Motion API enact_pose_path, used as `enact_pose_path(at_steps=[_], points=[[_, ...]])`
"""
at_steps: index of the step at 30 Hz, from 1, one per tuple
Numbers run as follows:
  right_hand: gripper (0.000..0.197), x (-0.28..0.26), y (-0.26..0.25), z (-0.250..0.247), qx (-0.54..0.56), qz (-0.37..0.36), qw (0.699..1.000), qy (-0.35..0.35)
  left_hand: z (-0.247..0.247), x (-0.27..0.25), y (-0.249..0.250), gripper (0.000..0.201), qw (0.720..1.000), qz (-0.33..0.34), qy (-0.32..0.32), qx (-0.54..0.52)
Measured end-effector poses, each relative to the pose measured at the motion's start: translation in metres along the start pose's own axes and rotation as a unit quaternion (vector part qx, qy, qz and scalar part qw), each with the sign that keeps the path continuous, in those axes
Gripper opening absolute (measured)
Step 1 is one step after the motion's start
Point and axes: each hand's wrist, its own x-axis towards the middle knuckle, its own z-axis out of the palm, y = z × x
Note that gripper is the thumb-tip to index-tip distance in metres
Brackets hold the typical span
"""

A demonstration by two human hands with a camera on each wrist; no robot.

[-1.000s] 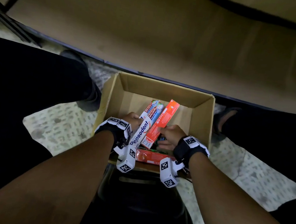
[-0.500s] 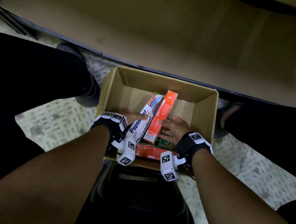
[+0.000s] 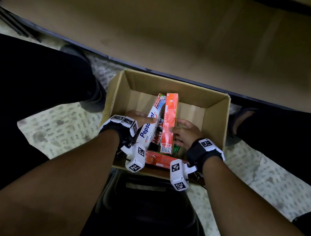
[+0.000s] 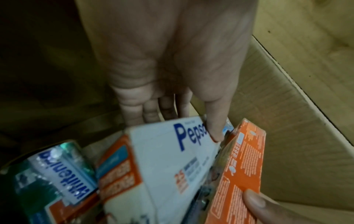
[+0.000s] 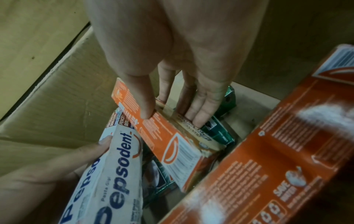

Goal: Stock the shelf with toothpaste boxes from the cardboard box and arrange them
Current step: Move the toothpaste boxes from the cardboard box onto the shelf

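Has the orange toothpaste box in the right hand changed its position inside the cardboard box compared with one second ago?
Yes. The orange toothpaste box has turned: it leaned right before, and now it runs nearly square to the back wall of the cardboard box.

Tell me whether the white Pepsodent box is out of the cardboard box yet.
Not yet. The white Pepsodent box, gripped by the left hand, leans tilted with its lower end inside the cardboard box.

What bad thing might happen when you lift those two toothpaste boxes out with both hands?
1. The left hand holds the white Pepsodent box near its lower end, so the long box may tip or slip.
2. The right hand pinches the orange box with thumb and fingers; it might snag the green boxes packed beside it.
3. Both boxes lean close together and may knock against each other inside the cardboard box.
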Motion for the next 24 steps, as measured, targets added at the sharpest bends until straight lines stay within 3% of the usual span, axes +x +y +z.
enact_pose_path(at_steps=[5, 11, 14, 15, 18, 22, 24], points=[[0.04, 0.001, -0.003, -0.002, -0.003, 0.008, 1.0, 0.001, -0.005, -0.003, 0.01, 0.063, 0.999, -0.018, -0.013, 0.045], [0.041, -0.006, -0.006, -0.004, -0.016, -0.01, 1.0, -0.002, -0.006, -0.015, 0.01, 0.068, 1.0, -0.025, -0.012, -0.001], [0.042, -0.015, -0.01, -0.005, -0.021, -0.031, 0.999, 0.0, -0.004, -0.006, 0.0, 0.1, 1.0, -0.013, -0.004, -0.028], [0.042, -0.019, -0.012, -0.006, -0.022, -0.04, 0.999, 0.0, -0.004, -0.003, -0.003, 0.102, 0.999, -0.006, 0.0, -0.042], [0.041, -0.036, -0.02, -0.011, -0.021, -0.066, 0.998, -0.003, -0.011, -0.032, 0.011, 0.084, 0.996, 0.017, 0.022, -0.088], [0.042, -0.059, -0.029, -0.017, -0.023, -0.101, 0.995, 0.002, -0.018, -0.078, 0.033, 0.039, 0.992, 0.053, 0.038, -0.108], [0.042, -0.073, -0.035, -0.02, -0.02, -0.119, 0.993, 0.003, -0.022, -0.094, 0.039, 0.038, 0.991, 0.074, 0.033, -0.109]])
